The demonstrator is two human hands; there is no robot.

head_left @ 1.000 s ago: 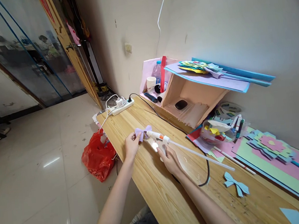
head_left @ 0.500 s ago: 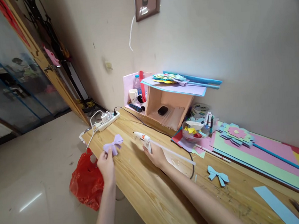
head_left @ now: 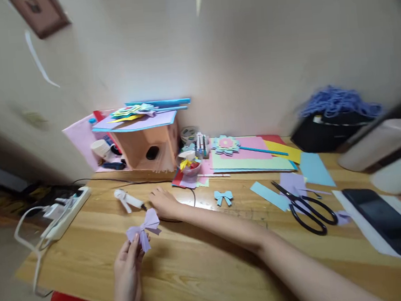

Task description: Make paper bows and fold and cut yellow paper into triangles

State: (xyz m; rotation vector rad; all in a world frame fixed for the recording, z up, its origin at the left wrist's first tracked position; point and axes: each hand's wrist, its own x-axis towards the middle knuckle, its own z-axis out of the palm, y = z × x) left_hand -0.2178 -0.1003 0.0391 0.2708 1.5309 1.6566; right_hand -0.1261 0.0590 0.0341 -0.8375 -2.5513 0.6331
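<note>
Between thumb and fingers, my left hand [head_left: 127, 260] pinches a lilac paper bow [head_left: 142, 229] above the near left of the table. My right hand [head_left: 165, 204] rests palm down on the tabletop with its fingers apart and nothing visible in them. Just left of those fingers lies a white hot glue gun [head_left: 130, 201], apart from the hand. A light blue paper bow [head_left: 223, 197] lies beyond my right forearm.
A power strip [head_left: 70, 213] sits at the left edge. Behind are a pink box [head_left: 172, 146], a bowl of paper scraps [head_left: 189, 166] and a paper flower [head_left: 226, 144]. Black-handled scissors [head_left: 307, 211], a blue strip [head_left: 269, 196] and a phone [head_left: 385, 221] lie rightward.
My right hand has let go of the glue gun, which now lies on the table. The view has swung right, bringing in the scissors and phone. My left hand still holds the lilac bow.
</note>
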